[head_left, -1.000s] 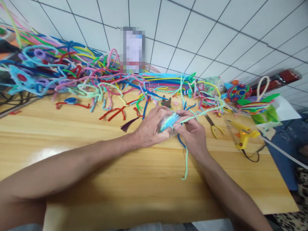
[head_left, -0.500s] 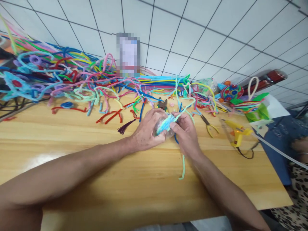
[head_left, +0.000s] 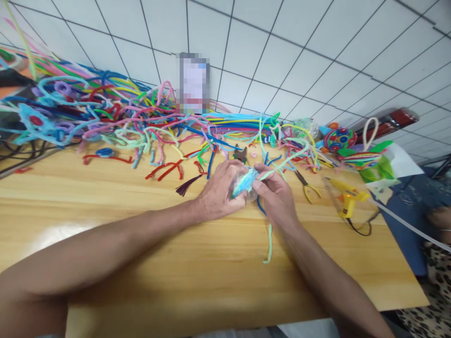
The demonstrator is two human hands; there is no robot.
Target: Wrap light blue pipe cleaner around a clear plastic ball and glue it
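My left hand (head_left: 223, 190) is closed around a clear, rounded plastic piece with blue and light green fuzzy strands (head_left: 244, 182) across it. The plastic's exact kind is hard to make out. At its right side, my right hand (head_left: 275, 190) pinches a light green pipe cleaner (head_left: 291, 155) against the piece. One end of that pipe cleaner loops up and right past the fingers. A light green length (head_left: 270, 241) hangs below my right hand, and a dark blue pipe cleaner (head_left: 260, 205) shows between the hands.
Tangled pipe cleaners (head_left: 134, 122) line the wall side of the wooden table (head_left: 158, 281). Pliers (head_left: 308, 185) and a yellow glue gun (head_left: 348, 195) lie to the right. A purple tassel (head_left: 188, 184) lies left of my hands. Another person's patterned clothing (head_left: 430, 286) shows at right.
The light green pipe cleaner's upper loop has swung down and to the right of my right hand. Both hands keep their hold, and the view has shifted slightly.
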